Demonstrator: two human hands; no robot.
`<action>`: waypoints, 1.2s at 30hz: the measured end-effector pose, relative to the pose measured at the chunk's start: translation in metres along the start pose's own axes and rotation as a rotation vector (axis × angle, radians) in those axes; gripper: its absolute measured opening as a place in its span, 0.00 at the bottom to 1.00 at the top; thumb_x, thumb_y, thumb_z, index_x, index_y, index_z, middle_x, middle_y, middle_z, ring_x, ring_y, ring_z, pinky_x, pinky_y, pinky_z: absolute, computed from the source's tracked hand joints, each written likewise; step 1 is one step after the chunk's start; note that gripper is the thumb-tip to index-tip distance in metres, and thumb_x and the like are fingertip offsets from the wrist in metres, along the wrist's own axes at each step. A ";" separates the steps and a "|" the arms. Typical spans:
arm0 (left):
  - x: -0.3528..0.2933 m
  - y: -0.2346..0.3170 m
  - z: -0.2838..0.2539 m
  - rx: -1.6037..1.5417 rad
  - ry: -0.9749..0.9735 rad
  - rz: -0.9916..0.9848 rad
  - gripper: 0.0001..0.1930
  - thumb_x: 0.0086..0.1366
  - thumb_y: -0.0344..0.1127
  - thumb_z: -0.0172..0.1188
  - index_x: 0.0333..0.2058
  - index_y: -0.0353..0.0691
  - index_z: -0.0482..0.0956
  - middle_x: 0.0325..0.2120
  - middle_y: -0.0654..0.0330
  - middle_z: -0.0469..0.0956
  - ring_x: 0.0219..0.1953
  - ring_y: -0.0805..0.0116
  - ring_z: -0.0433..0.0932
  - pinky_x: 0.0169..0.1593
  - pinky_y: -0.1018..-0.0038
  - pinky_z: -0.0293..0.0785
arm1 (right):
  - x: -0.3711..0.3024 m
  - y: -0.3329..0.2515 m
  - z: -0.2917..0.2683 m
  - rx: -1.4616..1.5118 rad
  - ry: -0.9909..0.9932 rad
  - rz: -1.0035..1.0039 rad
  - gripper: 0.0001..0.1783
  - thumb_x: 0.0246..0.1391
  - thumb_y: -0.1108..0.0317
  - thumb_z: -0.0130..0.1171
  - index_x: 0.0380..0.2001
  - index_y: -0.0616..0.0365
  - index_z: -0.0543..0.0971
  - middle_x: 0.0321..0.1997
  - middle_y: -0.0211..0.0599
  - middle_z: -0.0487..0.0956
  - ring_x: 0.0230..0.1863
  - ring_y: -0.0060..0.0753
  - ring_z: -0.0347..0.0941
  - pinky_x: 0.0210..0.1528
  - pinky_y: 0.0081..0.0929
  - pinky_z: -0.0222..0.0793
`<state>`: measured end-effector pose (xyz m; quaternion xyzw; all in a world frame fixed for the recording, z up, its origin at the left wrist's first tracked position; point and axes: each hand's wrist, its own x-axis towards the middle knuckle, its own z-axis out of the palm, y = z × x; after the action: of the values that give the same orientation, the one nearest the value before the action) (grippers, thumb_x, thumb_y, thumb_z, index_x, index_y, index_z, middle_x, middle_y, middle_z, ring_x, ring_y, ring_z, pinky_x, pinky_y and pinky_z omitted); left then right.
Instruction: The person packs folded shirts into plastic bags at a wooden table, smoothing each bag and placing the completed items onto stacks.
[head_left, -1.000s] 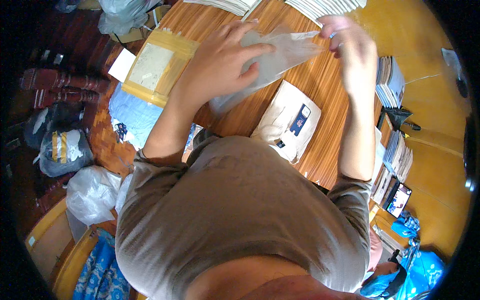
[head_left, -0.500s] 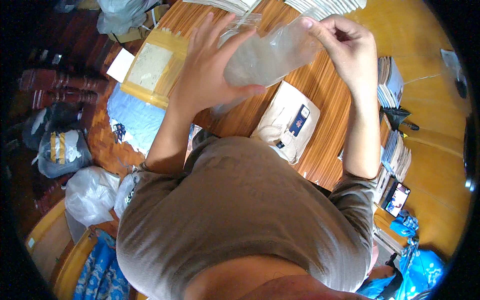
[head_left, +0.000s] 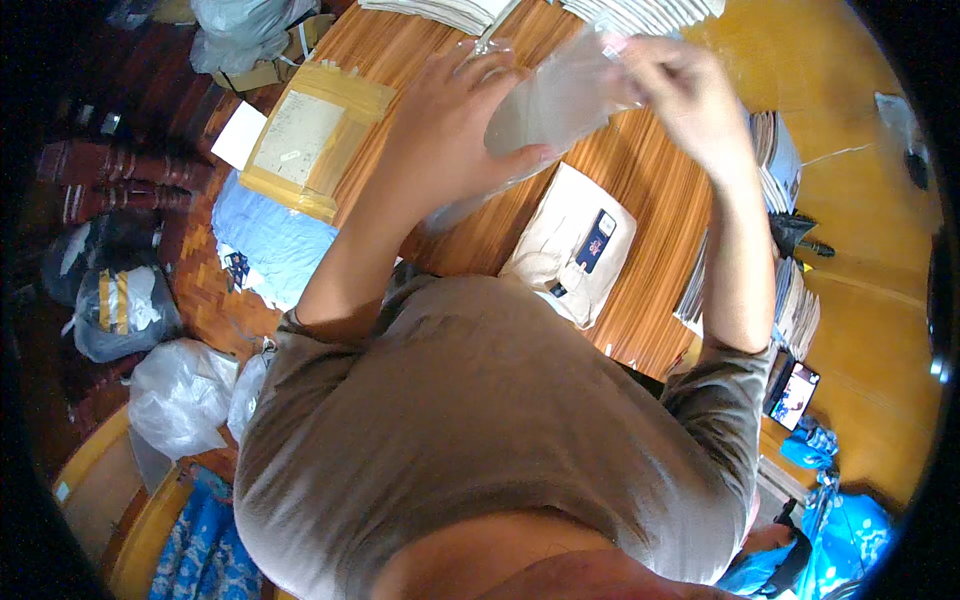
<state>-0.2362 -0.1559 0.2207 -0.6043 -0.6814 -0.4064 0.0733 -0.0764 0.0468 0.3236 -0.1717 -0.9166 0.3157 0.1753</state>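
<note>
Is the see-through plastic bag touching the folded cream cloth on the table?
Apart. The head view shows the clear plastic bag held up in both hands, with bare wooden table between it and the folded cream cloth.

Wooden table [head_left: 660, 260], striped grain. A folded cream garment [head_left: 560, 250] with a dark blue tag lies flat on it. A flat cardboard parcel [head_left: 305, 140], edges taped, sits at the table's left edge; a white card [head_left: 238, 135] lies just beside it. Stacks of printed papers [head_left: 640, 12] along the far edge, further stacks [head_left: 790, 300] at the right edge. Light blue bag [head_left: 268, 240] on the floor below the parcel. Tied plastic bags [head_left: 180, 395] lower left. A phone [head_left: 795, 392], screen lit, lower right.
</note>
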 end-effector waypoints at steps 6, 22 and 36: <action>0.000 -0.007 -0.009 0.022 -0.022 -0.032 0.33 0.55 0.54 0.77 0.54 0.39 0.82 0.62 0.53 0.77 0.69 0.45 0.69 0.69 0.51 0.66 | 0.005 -0.041 -0.048 -0.159 0.003 -0.207 0.17 0.71 0.58 0.60 0.45 0.62 0.85 0.35 0.35 0.84 0.38 0.24 0.79 0.41 0.28 0.76; -0.029 -0.034 0.061 -0.386 0.151 -0.248 0.60 0.41 0.47 0.85 0.73 0.45 0.62 0.64 0.41 0.69 0.65 0.40 0.71 0.68 0.51 0.66 | -0.197 0.049 -0.110 -0.290 1.275 0.064 0.20 0.75 0.57 0.54 0.42 0.66 0.82 0.41 0.40 0.86 0.43 0.26 0.80 0.51 0.25 0.75; -0.003 0.014 0.149 -1.393 -0.842 -0.412 0.57 0.64 0.64 0.68 0.75 0.31 0.49 0.76 0.37 0.49 0.80 0.48 0.46 0.77 0.54 0.53 | -0.244 0.074 -0.051 0.024 1.142 0.699 0.20 0.74 0.54 0.55 0.42 0.61 0.83 0.15 0.26 0.74 0.14 0.14 0.65 0.15 0.18 0.57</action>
<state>-0.1650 -0.0630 0.1276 -0.4762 -0.3420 -0.4800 -0.6526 0.1755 0.0239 0.2621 -0.5966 -0.5669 0.2235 0.5222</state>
